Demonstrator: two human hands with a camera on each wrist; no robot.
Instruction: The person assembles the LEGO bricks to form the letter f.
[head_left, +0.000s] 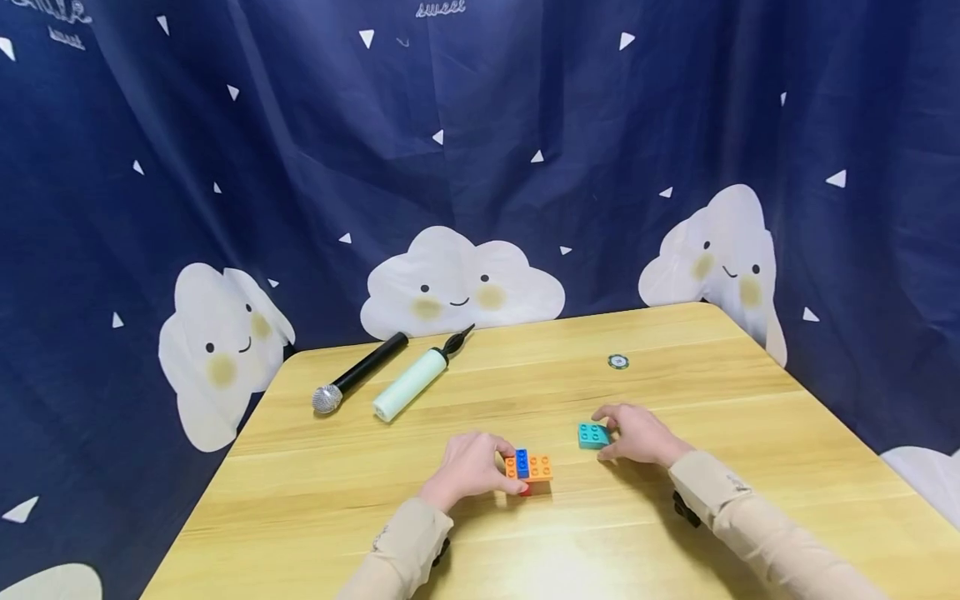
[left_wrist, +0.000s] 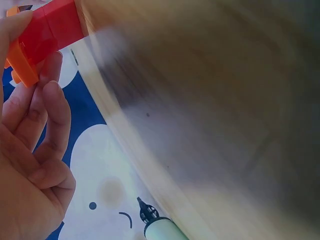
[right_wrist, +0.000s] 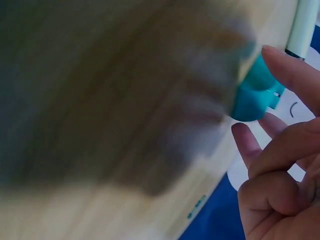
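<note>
My left hand (head_left: 471, 468) pinches a small stack of toy building bricks. In it an orange brick (head_left: 542, 468) bears a narrow blue brick (head_left: 522, 463) on top. Red bricks (left_wrist: 54, 27) sit beneath the orange one, as the left wrist view shows. To the right, my right hand (head_left: 641, 435) has thumb and finger at opposite sides of a teal building brick (head_left: 592, 436) with studs on top. A rounded underside of this brick shows in the right wrist view, its middle finger apart from it. The two hands are a short way apart over the table.
A wooden table (head_left: 300, 517) stands before a dark blue curtain (head_left: 495, 92) with clouds. Back left lie a black microphone (head_left: 367, 367) and a pale green hand pump (head_left: 412, 383) with a black nozzle. A round chip (head_left: 618, 362) lies beyond the right hand.
</note>
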